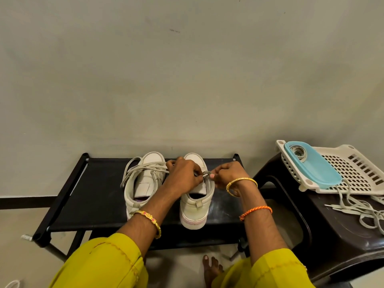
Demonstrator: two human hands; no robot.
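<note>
Shoelace tip (205,174) sits mid-frame over the right-hand white sneaker (196,206) on the black rack (99,196); my left hand (182,173) and right hand (228,172) both pinch it.

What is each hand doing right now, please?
Left hand: pinching the lace tip.
Right hand: pinching the same lace tip.
</note>
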